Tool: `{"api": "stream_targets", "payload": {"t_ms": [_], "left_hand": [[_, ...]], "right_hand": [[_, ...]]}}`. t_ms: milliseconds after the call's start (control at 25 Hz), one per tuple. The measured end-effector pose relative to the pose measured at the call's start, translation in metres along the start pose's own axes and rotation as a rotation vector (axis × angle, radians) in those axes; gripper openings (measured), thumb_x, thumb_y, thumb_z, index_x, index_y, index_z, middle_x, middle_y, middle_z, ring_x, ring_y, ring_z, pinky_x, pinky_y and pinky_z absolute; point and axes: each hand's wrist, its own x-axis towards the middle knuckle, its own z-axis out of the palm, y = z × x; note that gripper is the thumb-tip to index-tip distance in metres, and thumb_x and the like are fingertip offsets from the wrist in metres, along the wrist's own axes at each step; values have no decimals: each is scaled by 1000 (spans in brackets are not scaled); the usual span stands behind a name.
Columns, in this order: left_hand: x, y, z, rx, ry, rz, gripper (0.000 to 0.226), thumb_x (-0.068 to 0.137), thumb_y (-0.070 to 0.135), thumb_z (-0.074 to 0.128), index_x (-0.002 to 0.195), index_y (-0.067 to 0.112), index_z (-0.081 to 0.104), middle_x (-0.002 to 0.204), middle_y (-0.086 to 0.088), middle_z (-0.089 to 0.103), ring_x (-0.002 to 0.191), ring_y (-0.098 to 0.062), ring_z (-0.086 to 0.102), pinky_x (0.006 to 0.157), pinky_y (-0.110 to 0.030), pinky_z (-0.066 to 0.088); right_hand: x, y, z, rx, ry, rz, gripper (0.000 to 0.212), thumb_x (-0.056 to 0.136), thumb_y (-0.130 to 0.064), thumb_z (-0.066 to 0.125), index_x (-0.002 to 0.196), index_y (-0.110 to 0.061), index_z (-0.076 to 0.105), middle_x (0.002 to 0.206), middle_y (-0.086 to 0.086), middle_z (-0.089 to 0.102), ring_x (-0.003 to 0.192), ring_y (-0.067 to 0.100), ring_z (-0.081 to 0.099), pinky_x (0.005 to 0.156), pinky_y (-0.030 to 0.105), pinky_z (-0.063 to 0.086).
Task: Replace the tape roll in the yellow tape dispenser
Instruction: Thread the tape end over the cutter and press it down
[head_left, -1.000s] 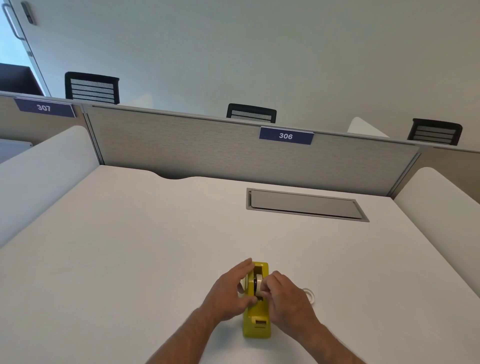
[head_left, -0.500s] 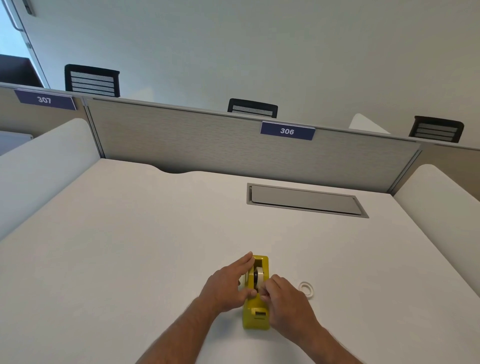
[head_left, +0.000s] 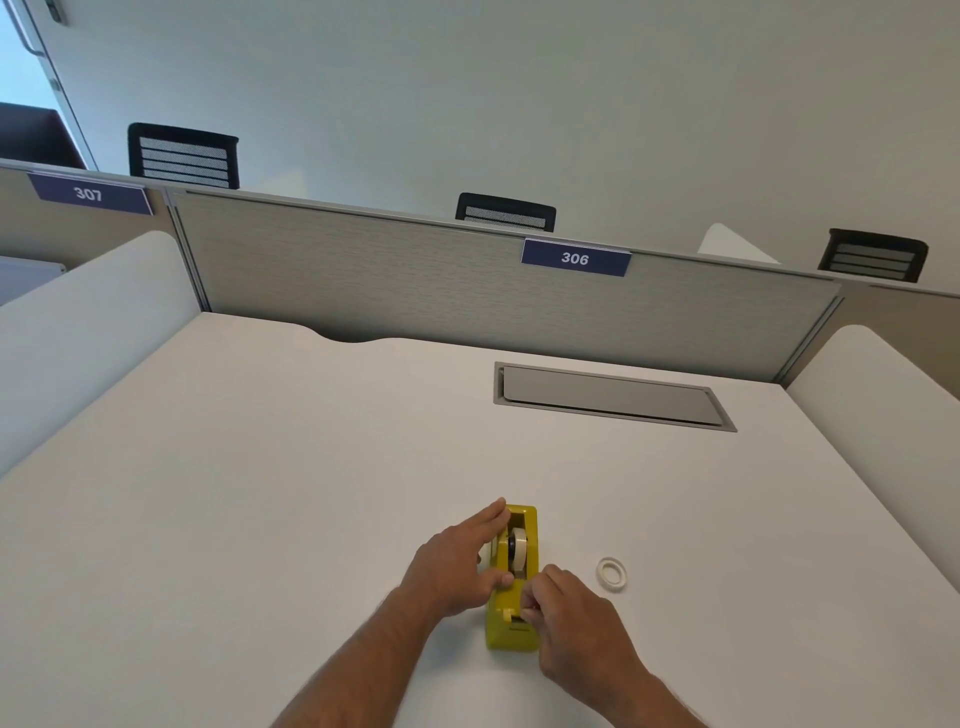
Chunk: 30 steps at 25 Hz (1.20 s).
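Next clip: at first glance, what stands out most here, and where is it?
The yellow tape dispenser near the front middle of the white desk draws the eye, a tape roll seated in it. The left hand steadies its side while the right hand pinches at its near end. A small spare ring of tape lies flat just to the right.

Around the yellow tape dispenser (head_left: 513, 577) the white desk (head_left: 260, 493) lies open far to the left and behind. The left hand (head_left: 457, 561) blocks its left flank, the right hand (head_left: 576, 623) its near right corner. Right of the dispenser, apart from it, a spare tape ring (head_left: 611, 573) lies flat. Well behind, the grey partition (head_left: 415, 280) closes the desk.
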Motion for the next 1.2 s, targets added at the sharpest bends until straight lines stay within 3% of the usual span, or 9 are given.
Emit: {"api": "stream_targets", "payload": {"t_ms": [240,400,880,1000,1080,1200], "left_hand": [[-1,2,-1,0,-2,-6,87,83,53,69,154,45,20,161,34,13,117,-9,60,102,-33,51],[0,3,-1,-13,2,-6,87,84,51,70,155,45,20,162,33,13,130,-12,54,108,-37,48],[0,1,1,-38,9,-12,87,82,50,72,153,46,22,161,35,15,131,-11,53,108,-39,48],[0,1,1,-39,12,-10,88,82,50,73,153,46,22,160,36,15,127,-10,56,106,-36,50],[1,1,1,-43,9,-15,88,81,51,73,153,47,21,160,36,15,123,-9,57,105,-35,51],[1,0,2,-46,5,-19,89,80,51,73,152,48,21,159,38,15,118,-6,59,103,-33,51]], "right_hand": [[-8,0,-1,9,7,8,3,97,-29,48,95,-30,48,98,-12,52,79,8,41,59,15,34],[-11,-4,2,18,7,10,4,99,-32,47,99,-29,50,98,-14,49,80,8,42,55,9,30],[-14,-2,5,-11,85,-40,12,99,-32,44,99,-27,54,101,-8,56,80,6,41,52,12,24],[-16,-6,0,-69,113,-94,3,92,-28,61,91,-25,59,90,-7,60,72,7,47,49,7,18],[-18,-7,-3,-99,157,-115,18,75,-22,80,77,-25,62,73,-8,61,59,9,53,49,3,15],[-20,-4,-1,-150,235,-199,22,65,-24,89,72,-24,68,65,-6,62,53,10,54,43,12,33]]}}
